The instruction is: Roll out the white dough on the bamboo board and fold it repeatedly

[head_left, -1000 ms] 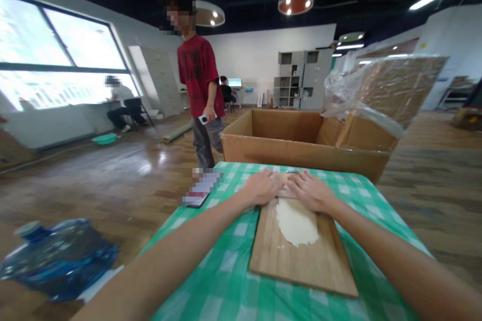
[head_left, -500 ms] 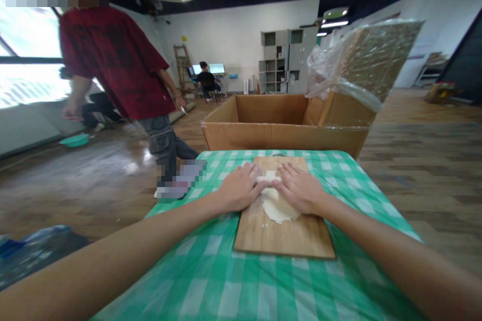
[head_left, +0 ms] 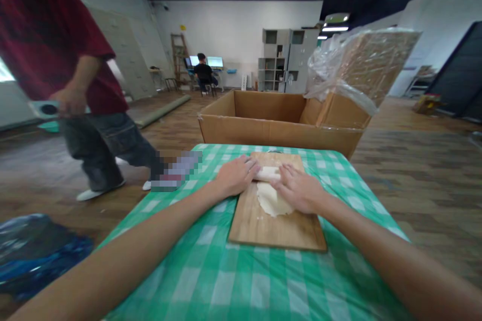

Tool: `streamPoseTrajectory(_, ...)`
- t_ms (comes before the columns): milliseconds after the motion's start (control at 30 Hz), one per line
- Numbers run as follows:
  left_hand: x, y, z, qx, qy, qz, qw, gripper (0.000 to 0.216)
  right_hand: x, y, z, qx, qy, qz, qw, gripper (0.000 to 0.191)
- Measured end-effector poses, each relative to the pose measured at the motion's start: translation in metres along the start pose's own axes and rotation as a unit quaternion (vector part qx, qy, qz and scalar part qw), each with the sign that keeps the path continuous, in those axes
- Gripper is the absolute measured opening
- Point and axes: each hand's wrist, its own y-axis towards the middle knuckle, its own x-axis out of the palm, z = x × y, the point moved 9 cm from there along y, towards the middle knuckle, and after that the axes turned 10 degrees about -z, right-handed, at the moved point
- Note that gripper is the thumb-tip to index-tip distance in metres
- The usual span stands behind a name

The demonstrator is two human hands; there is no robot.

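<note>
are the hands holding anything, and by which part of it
The left hand lies over the left end of the rolling pin, the right hand over its right end; whether they grip it or only press cannot be told.

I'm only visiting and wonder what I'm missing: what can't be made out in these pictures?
All in the head view:
The ends of the rolling pin: covered by the left hand and right hand.
Part of the right edge of the dough: behind the right hand.
The bottom of the cardboard box: hidden by its front wall.
The screen of the phone: blurred into blocks.
The head of the passing person: cut off by the picture's edge.
</note>
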Motion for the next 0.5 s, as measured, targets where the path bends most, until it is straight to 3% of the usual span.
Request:
streamPoseTrajectory(200,0.001,0.006,-0.008,-0.039,0.028,0.063,0.997,0.057,0.009,0.044,0.027,-0.061,-0.069,0.002,0.996,0.060)
streamPoseTrajectory(333,0.004,0.010,-0.009,-0.052,0.032,0.019,0.998,0.062,0.010,0.060,0.042,-0.048,-0.080,0.032,0.995,0.057)
streamPoseTrajectory(500,0.006,0.013,-0.009,-0.054,0.026,-0.038,0.997,0.064,0.002,0.051,0.027,-0.072,-0.122,0.029,0.989,0.056)
